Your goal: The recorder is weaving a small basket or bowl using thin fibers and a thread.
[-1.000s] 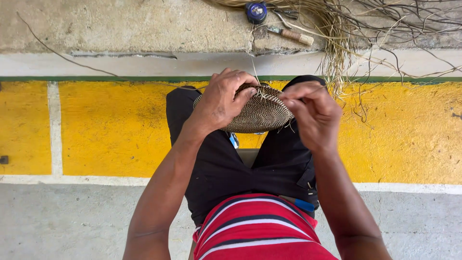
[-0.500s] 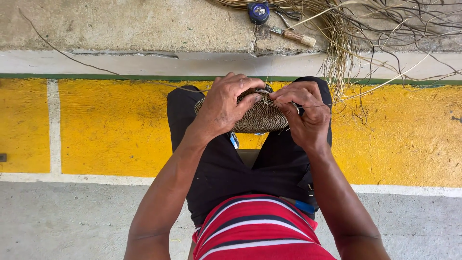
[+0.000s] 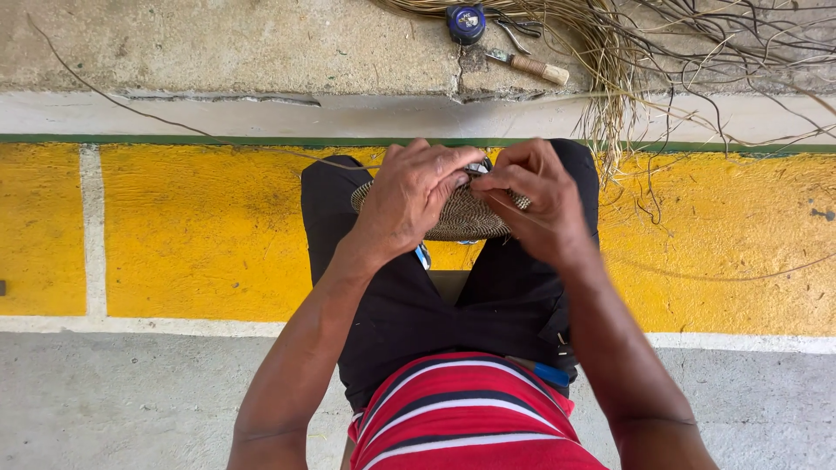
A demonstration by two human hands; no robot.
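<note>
Both hands meet over a small woven basket piece (image 3: 457, 218) on the lap. The left hand (image 3: 414, 196) grips its top; the right hand (image 3: 531, 200) pinches its edge.

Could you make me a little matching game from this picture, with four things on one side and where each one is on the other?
Things:
1. woven piece
2. tape measure
3. wooden-handled tool
4. loose fibres

Places:
A. spread over the ledge at top right, trailing down onto the yellow band
B. held over the knees by the left hand and right hand
C. blue, at the top edge of the ledge
D. lying on the ledge beside a crack

Pairs: 1-B, 2-C, 3-D, 4-A
</note>
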